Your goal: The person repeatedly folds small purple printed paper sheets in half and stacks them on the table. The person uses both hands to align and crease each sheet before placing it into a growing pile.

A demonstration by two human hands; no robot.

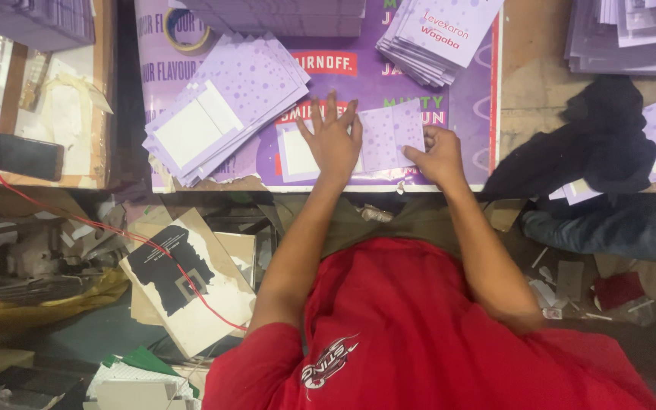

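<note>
On the purple mat: a flat lilac card blank (373,140) with pale dots lies under both hands, near the front edge of the printed purple sheet (389,80).
Left hand (333,140): fingers spread, palm pressed flat on the blank's left part.
Right hand (438,156): fingers curled, pinching the blank's right edge.
Left stack (222,114): fanned lilac blanks, some white side up, just beside the left hand.
Top stack (438,38): dotted lilac cards, upper right of the sheet.
Roll of tape (186,34): tan ring at the upper left.
Phone (28,157): dark, on the left bench, red cable attached.
Dark cloth (586,144): heaped at right, covering more lilac sheets.
Hidden: the blank's middle, under the left hand; the far stacks are cut off at the top.
</note>
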